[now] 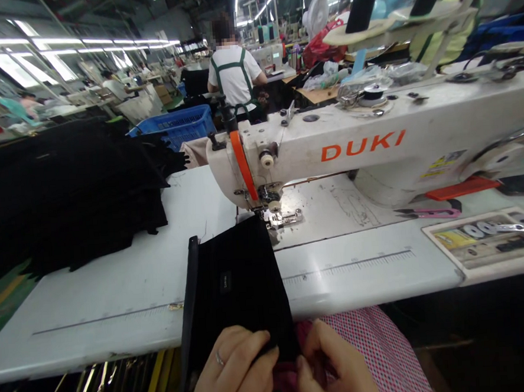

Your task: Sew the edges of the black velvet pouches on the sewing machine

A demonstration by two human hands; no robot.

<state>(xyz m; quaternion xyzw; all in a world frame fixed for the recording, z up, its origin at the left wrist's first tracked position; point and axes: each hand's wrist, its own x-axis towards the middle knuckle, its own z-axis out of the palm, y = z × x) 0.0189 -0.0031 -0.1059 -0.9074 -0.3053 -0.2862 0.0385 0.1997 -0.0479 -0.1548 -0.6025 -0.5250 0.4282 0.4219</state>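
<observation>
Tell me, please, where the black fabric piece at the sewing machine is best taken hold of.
Probably grip the black fabric piece by its near edge, coming from the front of the table. That edge hangs free over the table, where the left hand pinches it; the far end lies flat by the presser foot.

Left hand [237, 369] and right hand [337, 366] close together, both curled, pinching.

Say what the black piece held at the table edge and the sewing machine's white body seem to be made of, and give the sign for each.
Black fabric piece: probably a soft textile, matte; it shows no glare and bends limply over the edge of the table by the left hand. Sewing machine body: likely painted metal, off-white, slight sheen; plastic cannot be ruled out.
</observation>
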